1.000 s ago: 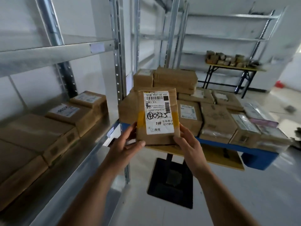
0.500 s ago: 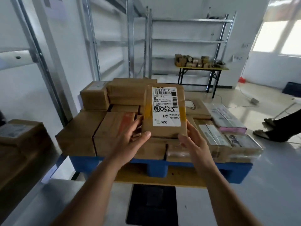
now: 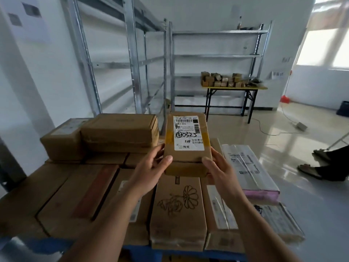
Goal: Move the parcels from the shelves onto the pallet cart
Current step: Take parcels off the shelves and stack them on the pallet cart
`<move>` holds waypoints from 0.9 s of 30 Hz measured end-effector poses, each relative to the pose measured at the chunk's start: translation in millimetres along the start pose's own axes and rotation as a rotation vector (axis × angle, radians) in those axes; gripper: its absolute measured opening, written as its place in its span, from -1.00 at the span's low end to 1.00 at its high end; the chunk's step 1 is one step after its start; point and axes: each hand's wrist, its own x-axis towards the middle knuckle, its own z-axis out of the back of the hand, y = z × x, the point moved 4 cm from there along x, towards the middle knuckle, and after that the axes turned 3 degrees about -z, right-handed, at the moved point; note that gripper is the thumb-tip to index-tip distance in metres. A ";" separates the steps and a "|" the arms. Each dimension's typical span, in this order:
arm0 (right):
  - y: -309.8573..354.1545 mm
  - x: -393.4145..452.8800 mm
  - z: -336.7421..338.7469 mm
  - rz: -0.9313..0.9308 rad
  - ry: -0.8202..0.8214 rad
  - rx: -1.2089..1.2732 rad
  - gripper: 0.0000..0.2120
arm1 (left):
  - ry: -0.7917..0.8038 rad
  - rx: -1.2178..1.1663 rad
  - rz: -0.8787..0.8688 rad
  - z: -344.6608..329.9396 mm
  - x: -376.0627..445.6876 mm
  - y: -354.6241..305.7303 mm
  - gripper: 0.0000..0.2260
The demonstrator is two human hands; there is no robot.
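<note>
We stand in a bright white room with a shiny pale floor (image 3: 283, 140) and grey metal shelves (image 3: 217, 55) along the far wall and on the left. Before the far shelves there is a yellow table (image 3: 234, 88) with black legs, and many small brown boxes (image 3: 222, 80) lie on it. At the right edge we see the feet of another person (image 3: 309, 169) in sandals.

Just in front of us is the blue pallet cart (image 3: 143, 250); only its front edge shows under the load. It is covered with brown cardboard parcels side by side. One of them, near the middle, has a flower drawing (image 3: 181, 199) on its top. At the far left, two bigger boxes (image 3: 119, 131) lie on top of the lower layer. On the right side lie flat packages in clear plastic (image 3: 247, 167), one with a pink edge.

We hold one parcel (image 3: 187, 144) in both hands above the middle of the load. It is tilted, with its white label facing us. The label has a barcode and a handwritten number. A yellow tape band goes across the parcel. Our left hand (image 3: 149, 171) grips the lower left corner, thumb on the front and fingers behind. Our right hand (image 3: 219, 169) grips the lower right corner in the same way. We cannot tell if the bottom of the parcel touches the boxes under it.
</note>
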 end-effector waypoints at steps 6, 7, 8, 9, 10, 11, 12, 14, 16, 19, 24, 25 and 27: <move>-5.1 47.8 -0.7 -0.031 -0.006 -0.111 -0.70 | 0.044 0.221 0.048 8.2 51.0 20.8 -0.31; -6.4 55.7 -2.6 -0.034 -0.020 -0.131 -0.67 | 0.054 0.245 0.065 11.2 59.0 24.8 -0.30; -8.1 63.5 -5.0 -0.039 -0.030 -0.149 -0.64 | 0.061 0.267 0.076 13.8 67.1 27.8 -0.32; -9.6 70.7 -7.9 -0.051 -0.037 -0.163 -0.62 | 0.065 0.292 0.075 16.4 75.1 29.9 -0.34; -11.7 77.4 -10.7 -0.070 -0.043 -0.167 -0.60 | 0.064 0.317 0.070 19.0 82.8 31.4 -0.37; -13.6 83.7 -13.4 -0.087 -0.048 -0.164 -0.59 | 0.058 0.333 0.068 21.7 90.0 33.0 -0.38; -15.8 89.9 -15.5 -0.097 -0.056 -0.164 -0.59 | 0.052 0.340 0.075 24.4 96.3 35.1 -0.39; -18.6 100.5 -19.2 -0.108 -0.069 -0.179 -0.59 | 0.046 0.351 0.093 27.7 106.5 39.8 -0.40; -22.9 110.8 -24.6 -0.129 -0.063 -0.187 -0.61 | 0.045 0.387 0.094 30.0 113.2 46.9 -0.42; -30.3 117.7 -32.7 -0.137 -0.016 -0.208 -0.67 | 0.030 0.471 0.115 34.5 118.5 59.1 -0.49; -46.9 122.4 -39.5 -0.141 0.041 -0.248 -0.58 | 0.071 0.501 0.152 38.4 114.7 78.6 -0.53; -47.4 123.8 -38.6 -0.139 0.032 -0.241 -0.61 | 0.060 0.505 0.142 39.5 113.6 78.8 -0.54; -47.4 127.4 -36.4 -0.137 0.020 -0.231 -0.61 | -0.024 0.564 0.087 44.3 112.9 75.1 -0.59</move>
